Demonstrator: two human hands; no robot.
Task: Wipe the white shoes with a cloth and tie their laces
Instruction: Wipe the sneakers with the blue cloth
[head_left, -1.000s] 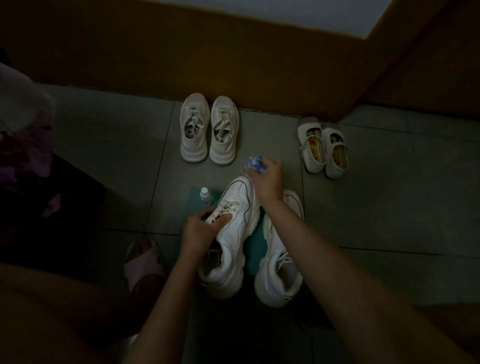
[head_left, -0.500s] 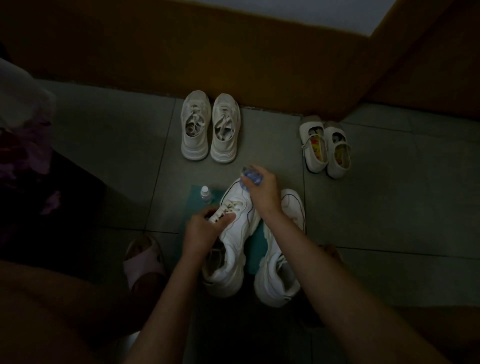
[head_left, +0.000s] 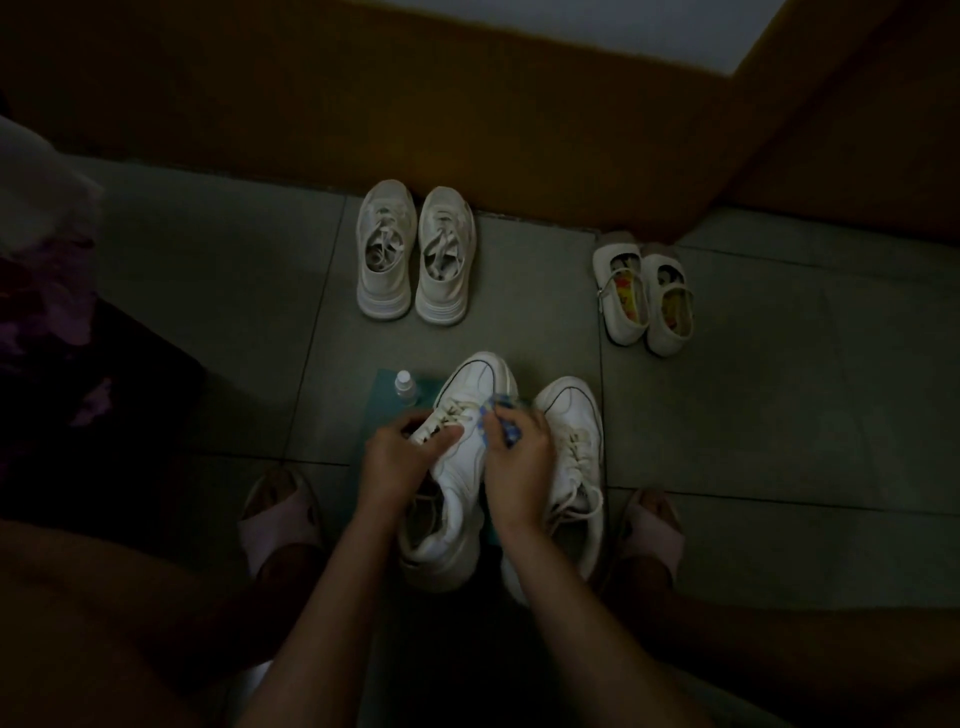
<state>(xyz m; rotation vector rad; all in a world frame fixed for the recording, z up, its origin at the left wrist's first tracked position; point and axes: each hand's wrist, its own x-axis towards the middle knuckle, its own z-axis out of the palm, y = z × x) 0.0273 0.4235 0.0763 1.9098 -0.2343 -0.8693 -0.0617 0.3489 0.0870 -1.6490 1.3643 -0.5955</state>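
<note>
- On the grey tiled floor (head_left: 208, 312) between my feet, 2 white shoes sit side by side on a teal mat (head_left: 383, 402), toes pointing away from me.
- Status of left hand (head_left: 400, 457): fingers curled round the laced upper of the left white shoe (head_left: 462, 499), thumb lying across its laces (head_left: 457, 410).
- Status of right hand (head_left: 519, 467): fingers curled and gripping a blue patterned cloth (head_left: 498, 423).
- Position of cloth: pressed against the right flank of the left white shoe, just behind the toe cap.
- Position of left white shoe: held between both hands, heel end nearest me. I cannot tell whether its sole sits flat on the mat.
- Position of right white shoe (head_left: 569, 415): just beside the left one, partly hidden behind my right wrist. Its laces lie loose, with 1 loop hanging over the outer side.
- A small bottle (head_left: 405, 387) stands upright at the far left corner of the mat, near the toe of the left white shoe but not touching it.
- I wear 2 pink slippers (head_left: 275, 519), 1 on each side of the mat.
- A pair of pale sneakers (head_left: 415, 254) stands farther away against the orange-brown wall (head_left: 467, 104), laces undone.
- A pair of small strap shoes (head_left: 644, 296) with colourful insoles stands to the right of them, at the wall corner.
</note>
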